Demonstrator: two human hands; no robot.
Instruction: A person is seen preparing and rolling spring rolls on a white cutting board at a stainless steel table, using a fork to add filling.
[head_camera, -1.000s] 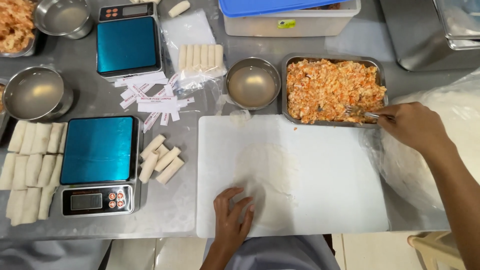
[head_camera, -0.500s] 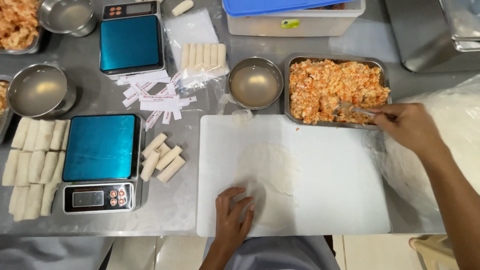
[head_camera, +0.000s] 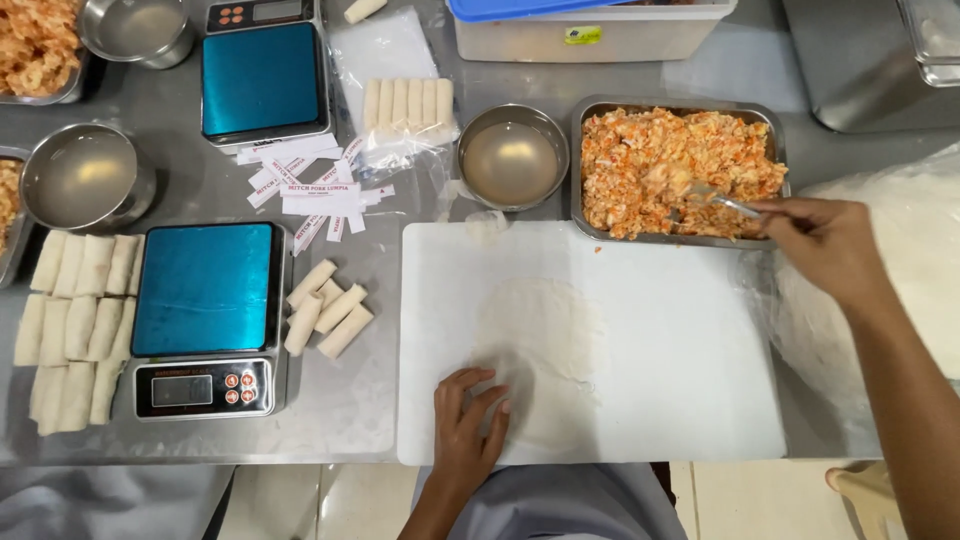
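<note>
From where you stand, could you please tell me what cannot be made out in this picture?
1. Head view: the spoon tip is buried in the filling.
2. The right hand covers the spoon handle.
3. The left hand covers part of the wrapper.
4. The lidded tub is cut off by the top edge.
5. The scale display is too small to read.
</note>
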